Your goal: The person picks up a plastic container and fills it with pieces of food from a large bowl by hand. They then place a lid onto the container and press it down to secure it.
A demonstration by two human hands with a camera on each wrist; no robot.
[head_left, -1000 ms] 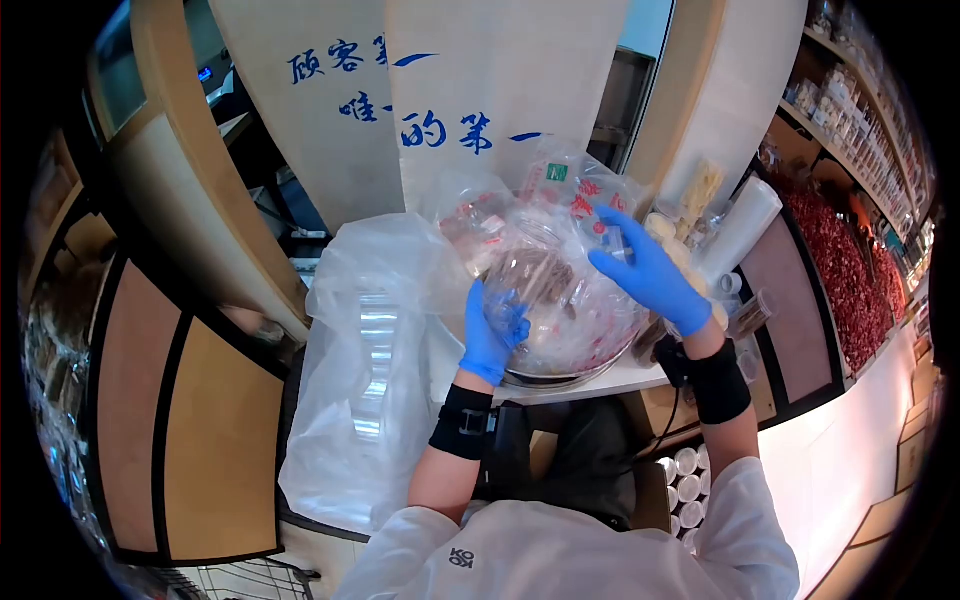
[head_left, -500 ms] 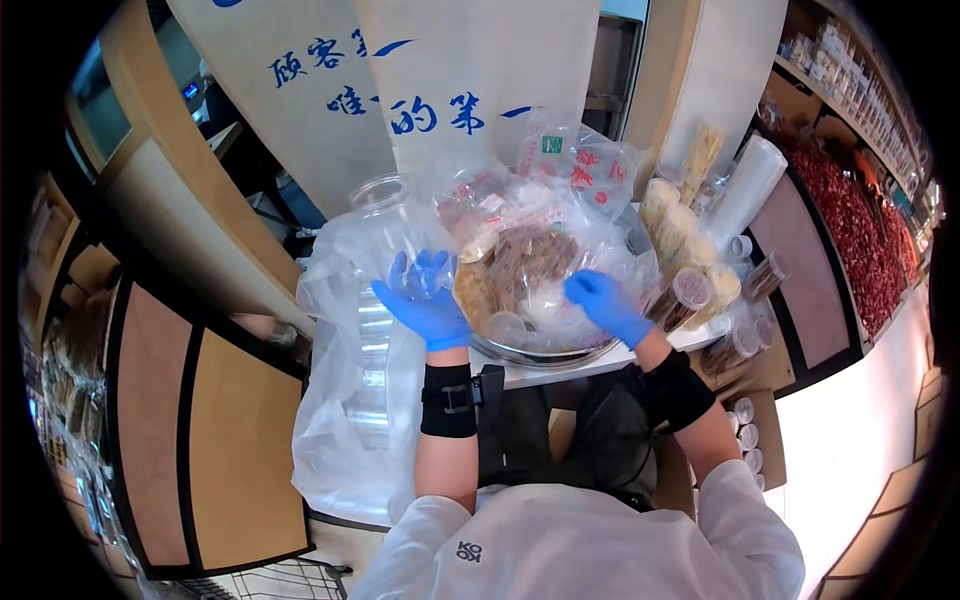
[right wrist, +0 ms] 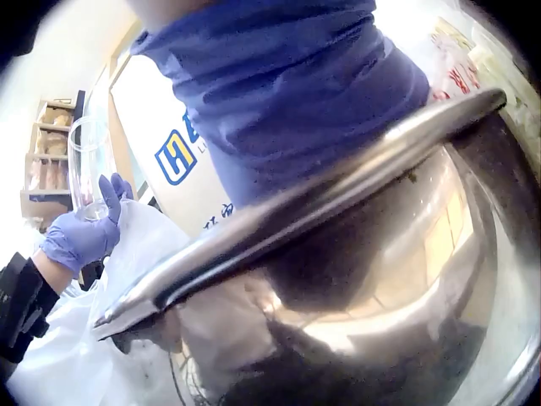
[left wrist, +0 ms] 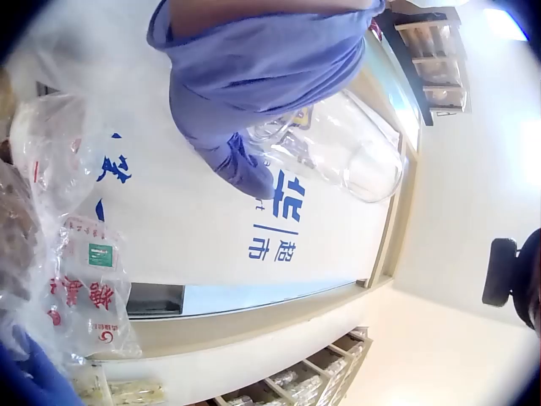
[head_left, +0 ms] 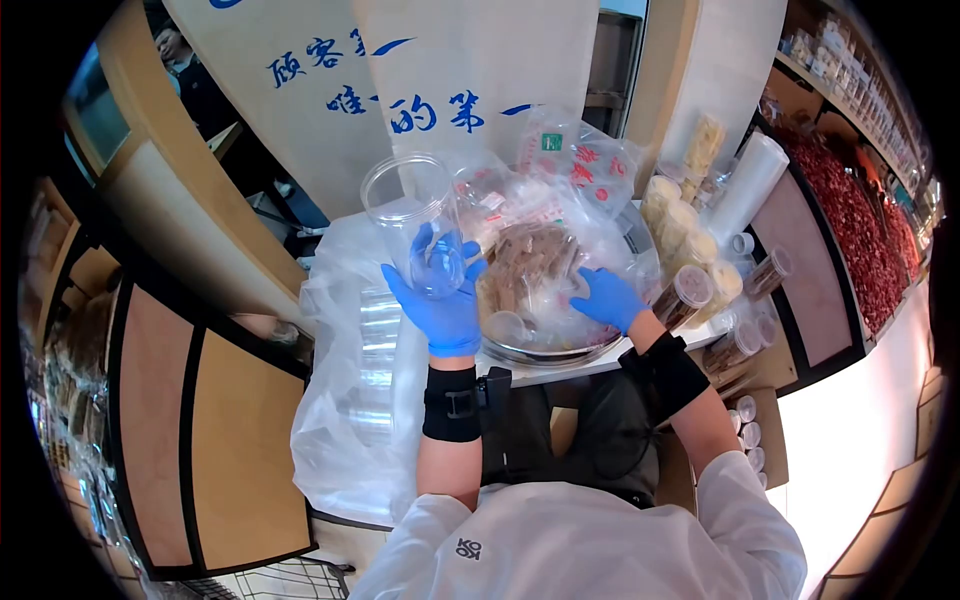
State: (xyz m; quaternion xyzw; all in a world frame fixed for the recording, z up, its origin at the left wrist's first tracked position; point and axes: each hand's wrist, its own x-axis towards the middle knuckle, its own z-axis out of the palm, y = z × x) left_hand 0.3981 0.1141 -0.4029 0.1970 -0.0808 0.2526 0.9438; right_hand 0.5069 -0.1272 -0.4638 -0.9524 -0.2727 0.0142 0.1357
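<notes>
My blue-gloved left hand (head_left: 437, 310) holds a clear plastic jar (head_left: 408, 195) by its base, the fingers around the lower part and the round mouth tilted up and away. The left wrist view also shows the jar (left wrist: 359, 156) sticking out past the glove. At the right, my gloved right hand (head_left: 612, 300) reaches over a metal basin (head_left: 560, 354) with its fingers loosely extended at the plastic bag. Brown dried food (head_left: 530, 262) fills the open bag in the basin. In the right wrist view the basin's rim (right wrist: 296, 207) hides the right fingers.
Nested clear jars in a white plastic bag (head_left: 330, 430) lie left of the basin. Filled jars (head_left: 690, 288) and a roll of plastic bags (head_left: 748, 185) stand at the right. Printed bags (head_left: 590, 160) bunch behind the basin. A box of lidded tubs (head_left: 750, 435) sits lower right.
My left hand has moved from the basin to the left and now raises the clear jar upright. The right hand has come down from the back right to the basin's near right side.
</notes>
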